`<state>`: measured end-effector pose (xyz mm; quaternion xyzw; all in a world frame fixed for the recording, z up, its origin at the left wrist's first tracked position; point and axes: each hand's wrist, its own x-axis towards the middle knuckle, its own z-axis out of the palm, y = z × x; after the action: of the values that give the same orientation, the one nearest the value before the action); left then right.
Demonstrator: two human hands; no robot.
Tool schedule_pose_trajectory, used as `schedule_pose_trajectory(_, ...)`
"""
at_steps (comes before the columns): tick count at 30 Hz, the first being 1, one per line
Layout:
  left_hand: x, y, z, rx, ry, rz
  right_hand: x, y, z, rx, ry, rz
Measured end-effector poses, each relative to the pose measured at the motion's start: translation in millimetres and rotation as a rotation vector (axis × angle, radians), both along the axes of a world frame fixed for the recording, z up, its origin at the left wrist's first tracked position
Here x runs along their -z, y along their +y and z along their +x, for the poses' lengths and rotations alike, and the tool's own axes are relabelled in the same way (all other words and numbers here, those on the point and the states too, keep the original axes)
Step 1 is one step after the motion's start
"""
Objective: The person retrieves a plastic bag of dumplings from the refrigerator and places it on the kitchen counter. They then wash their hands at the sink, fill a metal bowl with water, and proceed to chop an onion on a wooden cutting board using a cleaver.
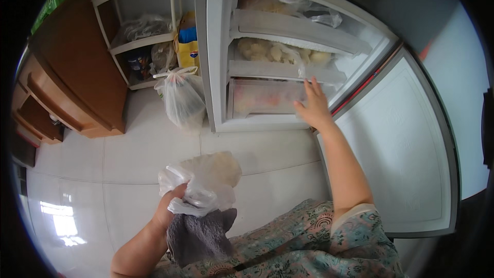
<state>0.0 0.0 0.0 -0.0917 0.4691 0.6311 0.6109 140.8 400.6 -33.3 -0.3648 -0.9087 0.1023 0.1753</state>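
My left hand (pixel 172 203) is closed on a crumpled clear plastic bag (pixel 206 180) with something pale inside, which I cannot make out. A dark grey cloth (pixel 200 237) hangs beneath the same hand. Ahead of me an upright freezer (pixel 217 62) stands with its door swung out to the right. My right hand (pixel 316 108) reaches to the right end of its bottom drawer (pixel 267 98), fingers spread and holding nothing; whether it touches the drawer is unclear. Bagged pale round food (pixel 267 51) fills the middle drawer, and more plastic bags (pixel 314 10) lie in the top one.
The white freezer door (pixel 396 149) stands along my right side. A tied white bag (pixel 182 100) sits on the tiled floor (pixel 139 154), left of the freezer. Behind it are a white shelf rack (pixel 141 44) and a yellow bag (pixel 188 51). A brown wooden cabinet (pixel 77 67) is at far left.
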Motion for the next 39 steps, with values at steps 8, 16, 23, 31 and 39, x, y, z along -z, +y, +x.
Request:
schedule_pose_trajectory(8, -6.2, 11.2, -5.2, 0.301, 0.42, 0.064, -204.7, -80.5, 148.4, 0.225, -0.334, 0.759)
schedule_pose_trajectory(16, -55.0, 49.8, 8.5, 0.419, 0.315, 0.046, -282.1, -63.2, 283.4, 0.843, -0.262, 0.264)
schedule_pose_trajectory(23, -116.5, 78.7, 37.3, 0.503, 0.394, 0.021, -283.5, -68.5, 269.2, 0.913, -0.318, 0.215)
schedule_pose_trajectory(31, -188.2, 61.3, 71.1, 0.4, 0.289, -0.162, -289.6, -57.2, 275.1, 0.773, -0.304, 0.189)
schedule_pose_trajectory(39, -311.3, 56.4, 87.8, 0.42, 0.359, -0.331, -299.9, 16.4, 202.9, 0.344, -0.323, 0.195)
